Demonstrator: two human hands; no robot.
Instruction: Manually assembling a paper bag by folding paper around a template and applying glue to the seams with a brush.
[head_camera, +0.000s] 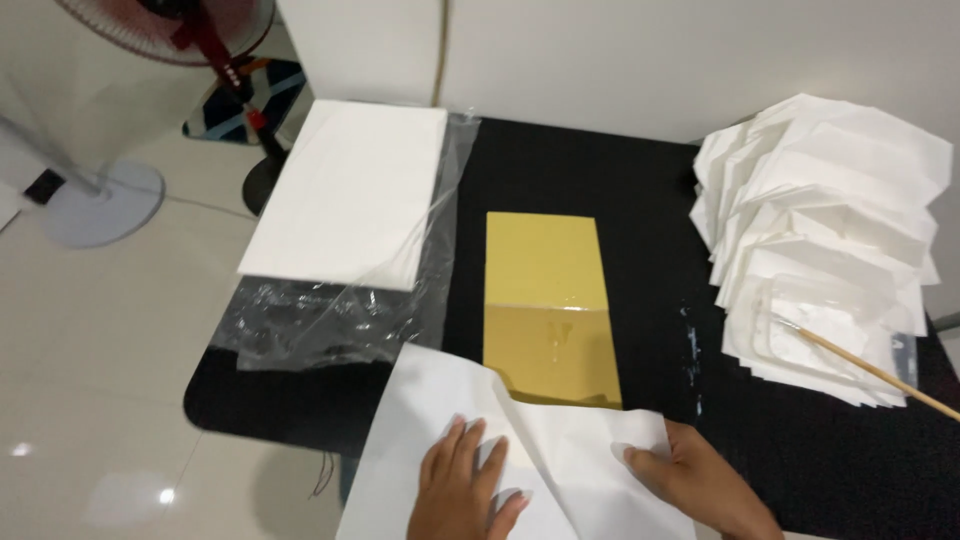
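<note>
Both hands, the left hand and right hand, press flat and open on one white sheet at lower centre. One gold card lies above on the black counter.

Both hands press flat on a folded white sheet of paper at the near edge of the black desk: left hand with fingers spread, right hand beside it. Just beyond lies a shiny gold rectangular card. A stack of white paper rests on clear plastic wrap; folded white papers pile at right.

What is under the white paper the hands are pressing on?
The white paper covers the gold sheet's near edge and the black table. Anything else beneath is hidden.
</note>
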